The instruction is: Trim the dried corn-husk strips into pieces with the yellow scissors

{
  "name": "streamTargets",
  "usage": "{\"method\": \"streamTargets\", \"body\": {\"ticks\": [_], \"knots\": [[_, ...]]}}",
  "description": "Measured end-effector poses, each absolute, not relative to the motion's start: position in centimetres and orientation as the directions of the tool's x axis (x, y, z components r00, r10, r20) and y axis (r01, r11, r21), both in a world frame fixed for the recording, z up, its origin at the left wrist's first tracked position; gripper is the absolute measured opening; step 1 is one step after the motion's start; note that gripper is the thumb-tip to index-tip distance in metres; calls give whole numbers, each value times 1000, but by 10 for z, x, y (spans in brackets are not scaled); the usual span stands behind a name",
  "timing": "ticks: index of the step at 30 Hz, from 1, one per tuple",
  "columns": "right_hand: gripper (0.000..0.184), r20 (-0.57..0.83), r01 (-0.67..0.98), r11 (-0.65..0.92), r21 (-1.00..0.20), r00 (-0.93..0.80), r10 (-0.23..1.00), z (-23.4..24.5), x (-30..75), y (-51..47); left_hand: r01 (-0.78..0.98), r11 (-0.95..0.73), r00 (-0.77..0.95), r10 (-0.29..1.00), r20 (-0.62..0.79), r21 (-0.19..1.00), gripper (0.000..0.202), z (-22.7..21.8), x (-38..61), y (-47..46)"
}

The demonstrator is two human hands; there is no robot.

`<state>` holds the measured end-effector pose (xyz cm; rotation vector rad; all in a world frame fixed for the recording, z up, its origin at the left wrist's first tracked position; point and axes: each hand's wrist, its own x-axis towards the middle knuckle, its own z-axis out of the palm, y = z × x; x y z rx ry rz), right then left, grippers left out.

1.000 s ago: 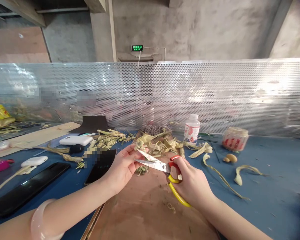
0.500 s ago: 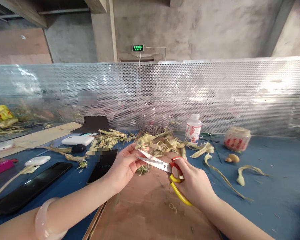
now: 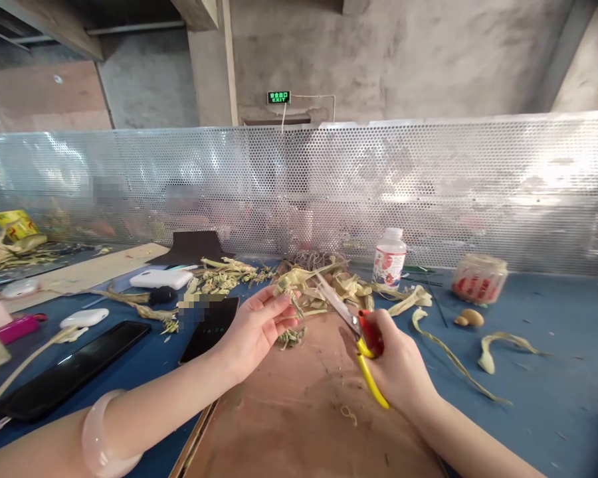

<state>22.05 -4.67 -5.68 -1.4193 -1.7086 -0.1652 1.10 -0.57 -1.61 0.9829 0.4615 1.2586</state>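
Between the thumb and fingers of my left hand (image 3: 259, 328) is a small piece of dried, pale green plant strip (image 3: 290, 292), with a thin twisted end hanging down. My right hand (image 3: 396, 355) grips scissors (image 3: 351, 322) with red and yellow handles; their blades point up and left, look closed or nearly so, and stand apart from the strip. Below my left fingers, a small greenish bundle (image 3: 292, 338) lies on the brown board (image 3: 279, 425). Behind both hands is a heap of dried, husk-like strips (image 3: 351, 289).
A white bottle (image 3: 389, 259) and a glass jar (image 3: 479, 279) stand at the back right. Nearby lie two small brown gourd-like lumps (image 3: 469, 317) and loose strips (image 3: 458, 355). Phones (image 3: 74, 368) and white cases (image 3: 160, 278) lie left. A perforated metal screen (image 3: 428, 192) rises behind.
The scissors have swung away from the strip, up and to the right, and their blades have come together. My left hand keeps its hold, and the view has shifted slightly.
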Motion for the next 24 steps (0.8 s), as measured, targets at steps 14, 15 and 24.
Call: {"method": "streamTargets", "body": {"ticks": [14, 15, 24], "knots": [[22, 571, 717, 368, -592, 52, 819, -53, 220, -45, -556, -2, 349, 907, 236, 831, 13, -16, 12, -10], [24, 568, 727, 362, -584, 47, 821, -53, 220, -45, -556, 7, 354, 907, 229, 831, 15, -16, 12, -10], [26, 548, 706, 375, -601, 23, 836, -55, 221, -42, -513, 0, 346, 915, 206, 858, 18, -15, 13, -8]]}}
